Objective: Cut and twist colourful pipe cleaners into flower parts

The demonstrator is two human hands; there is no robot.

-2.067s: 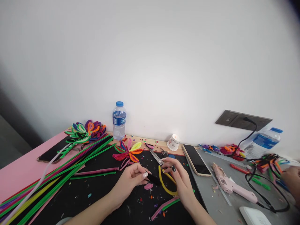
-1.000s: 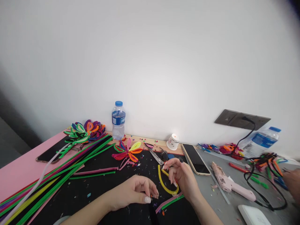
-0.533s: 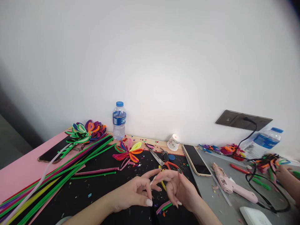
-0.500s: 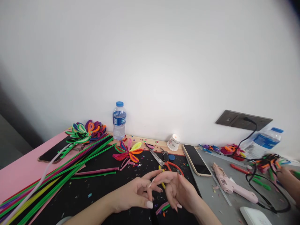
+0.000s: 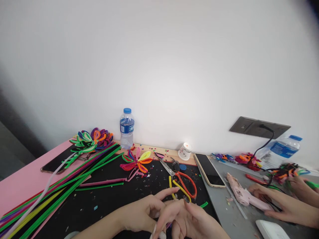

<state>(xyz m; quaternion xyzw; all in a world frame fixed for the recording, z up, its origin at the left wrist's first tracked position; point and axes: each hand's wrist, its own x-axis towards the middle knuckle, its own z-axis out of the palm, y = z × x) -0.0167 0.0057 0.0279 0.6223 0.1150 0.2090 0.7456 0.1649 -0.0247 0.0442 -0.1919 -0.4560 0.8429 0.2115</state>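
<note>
My left hand (image 5: 143,212) and my right hand (image 5: 190,220) meet low over the black mat, their fingers overlapping. The left index finger stretches forward, while its lower fingers are partly hidden behind the right hand. Loosely bent fingers show on my right hand, its thumb apart. I see nothing held in either one. Just beyond them lie pliers with yellow handles (image 5: 183,190) and orange-handled scissors (image 5: 187,183). A short green pipe cleaner piece (image 5: 204,204) is beside my right hand. Farther back sits a multicoloured pipe cleaner flower (image 5: 136,160).
Long pipe cleaners (image 5: 62,191) spread across the left. A water bottle (image 5: 127,129), paper cup (image 5: 184,151) and phone (image 5: 209,170) stand or lie toward the wall. At right, another person's hand (image 5: 281,202) is on a pink glue gun (image 5: 240,196) with a black cord.
My hands have moved down and closer together, uncovering more of the pliers and scissors. Another person's hand has reached in from the right onto the glue gun.
</note>
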